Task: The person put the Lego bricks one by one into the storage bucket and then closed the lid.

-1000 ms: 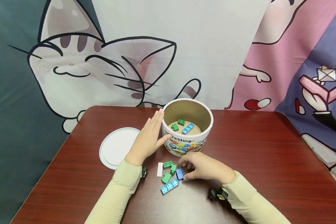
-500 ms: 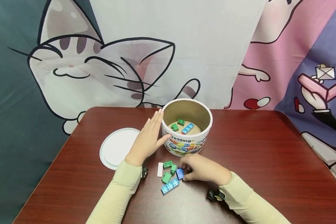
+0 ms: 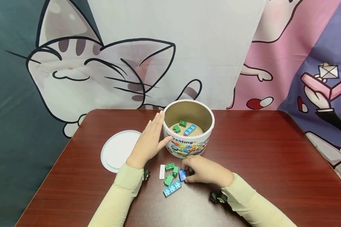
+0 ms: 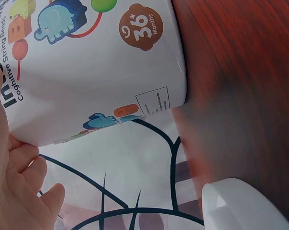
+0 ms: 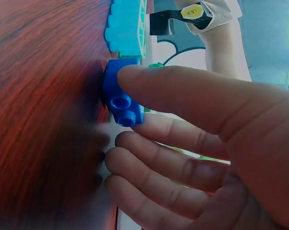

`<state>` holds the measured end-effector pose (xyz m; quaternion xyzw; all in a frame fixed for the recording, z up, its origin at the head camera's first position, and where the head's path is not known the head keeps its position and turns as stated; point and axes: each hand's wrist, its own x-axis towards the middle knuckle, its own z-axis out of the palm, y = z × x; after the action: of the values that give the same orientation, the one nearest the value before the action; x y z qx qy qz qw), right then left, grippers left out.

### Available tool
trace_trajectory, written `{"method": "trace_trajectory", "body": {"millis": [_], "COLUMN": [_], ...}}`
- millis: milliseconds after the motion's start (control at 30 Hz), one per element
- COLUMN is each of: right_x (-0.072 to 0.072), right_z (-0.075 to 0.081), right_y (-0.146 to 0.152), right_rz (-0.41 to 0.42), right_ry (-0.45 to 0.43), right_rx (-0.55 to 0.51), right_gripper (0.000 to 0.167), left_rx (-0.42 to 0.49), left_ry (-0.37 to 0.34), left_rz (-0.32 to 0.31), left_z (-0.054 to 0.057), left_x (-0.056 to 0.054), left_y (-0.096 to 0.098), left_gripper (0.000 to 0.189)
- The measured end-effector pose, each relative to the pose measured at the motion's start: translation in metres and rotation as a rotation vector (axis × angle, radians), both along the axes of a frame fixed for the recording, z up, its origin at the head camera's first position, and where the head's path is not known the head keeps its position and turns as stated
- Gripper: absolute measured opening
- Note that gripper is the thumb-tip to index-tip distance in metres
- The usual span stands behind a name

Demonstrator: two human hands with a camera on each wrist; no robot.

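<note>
My left hand (image 3: 149,142) lies with straight fingers against the left side of a white printed bucket (image 3: 187,148). In the left wrist view, its fingers touch the wall of that bucket (image 4: 101,62). Just in front of the bucket, my right hand (image 3: 206,170) pinches a dark blue toy brick (image 3: 182,175) between thumb and index finger. The right wrist view shows the thumb on one face of the blue brick (image 5: 116,86), two studs facing out. Beside it lie a light blue brick (image 3: 172,188), several green bricks (image 3: 168,180) and a white flat piece (image 3: 162,172).
Inside the bucket are green bricks (image 3: 176,128), a light blue brick (image 3: 189,130) and a bit of red. A round white lid (image 3: 117,151) lies left of the bucket on the brown table (image 3: 261,151). Printed cloths (image 3: 210,47) hang behind the table.
My right hand has moved slightly left, and its thumb and index finger have closed on the blue brick. My left hand stays against the bucket. The head view has shifted a little.
</note>
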<state>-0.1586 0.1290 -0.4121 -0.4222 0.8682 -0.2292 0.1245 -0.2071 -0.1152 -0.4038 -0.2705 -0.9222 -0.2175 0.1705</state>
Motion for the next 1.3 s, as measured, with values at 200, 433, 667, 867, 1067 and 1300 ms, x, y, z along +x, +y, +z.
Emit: {"method": "trace_trajectory", "body": {"millis": [200, 433, 667, 867, 1067, 1300], "right_x": [0.000, 0.001, 0.003, 0.006, 0.010, 0.013], "right_z": [0.001, 0.007, 0.015, 0.020, 0.026, 0.032], "right_y": [0.001, 0.002, 0.004, 0.005, 0.005, 0.007], "right_rz": [-0.009, -0.033, -0.056, -0.082, -0.117, -0.156], "right_ry": [0.040, 0.065, 0.125, 0.130, 0.174, 0.260], "right_rx": [-0.005, -0.048, -0.085, -0.121, -0.201, -0.330], "right_gripper": [0.019, 0.019, 0.021, 0.021, 0.024, 0.030], "left_rx": [0.003, 0.010, 0.007, -0.001, 0.000, 0.005], "left_ry": [-0.015, -0.009, -0.033, -0.050, -0.040, -0.039], "left_rz": [0.000, -0.002, 0.004, 0.009, 0.012, 0.010], "left_z": [0.002, 0.001, 0.003, 0.004, 0.003, 0.002], "left_x": [0.000, -0.001, 0.001, 0.003, 0.004, 0.003], "left_y": [0.001, 0.001, 0.002, 0.002, 0.000, 0.001], "left_gripper": [0.087, 0.087, 0.087, 0.087, 0.088, 0.087]}}
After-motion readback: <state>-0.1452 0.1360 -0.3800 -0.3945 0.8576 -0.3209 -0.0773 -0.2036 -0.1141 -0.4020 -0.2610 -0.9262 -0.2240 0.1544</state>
